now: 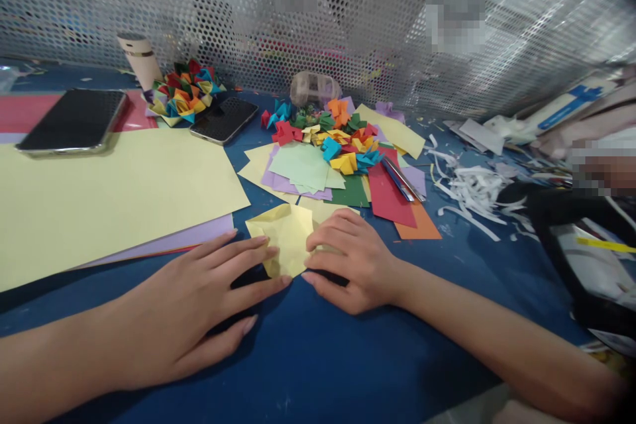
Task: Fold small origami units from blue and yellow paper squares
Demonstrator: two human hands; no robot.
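Observation:
A small pale yellow paper square (pixel 287 235), partly folded, lies on the blue table (pixel 318 351) in front of me. My left hand (pixel 199 308) rests flat beside it, fingers stretched out with the tips touching its left and lower edge. My right hand (pixel 350 262) is curled over the paper's right side, its fingers pressing down on a fold. Behind the paper lies a heap of small folded coloured paper pieces (pixel 338 136) on flat coloured sheets (pixel 308 169).
A large yellow sheet (pixel 109 192) lies at left, with two phones (pixel 74 120) (pixel 224 119) beyond it and a ring of folded coloured paper (pixel 183 94). A pen (pixel 400 179) lies on red paper. White paper strips (pixel 470 192) and a black tray (pixel 586 258) are at right. Perforated metal screen (pixel 348 20) behind.

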